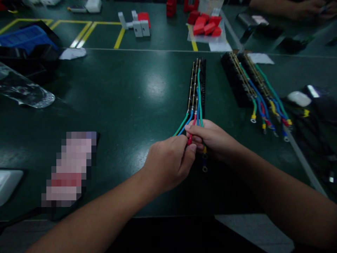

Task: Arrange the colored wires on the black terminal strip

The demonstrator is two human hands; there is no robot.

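Observation:
A long black terminal strip [193, 84] with brass-coloured rails lies on the green table in front of me. Green, blue and red wires run from its near end towards my hands. My left hand [170, 160] is closed, its thumb and fingers pinching the lower end of the red wire [190, 140]. Beside it, my right hand [210, 135] closes round the red wire higher up, with blue and green wires passing by its fingers. Below the right hand hang ring terminals [204, 169], one with a yellow sleeve. The ends of the left green and blue wires are hidden behind my left hand.
Two similar wired strips [244, 77] lie to the right. A phone [70, 168] rests at the left, near a blue bin [26, 38] and clear plastic wrap [25, 88]. Red parts [206, 26] and grey blocks [140, 28] stand at the back. Another person's hands [313, 8] show at top right.

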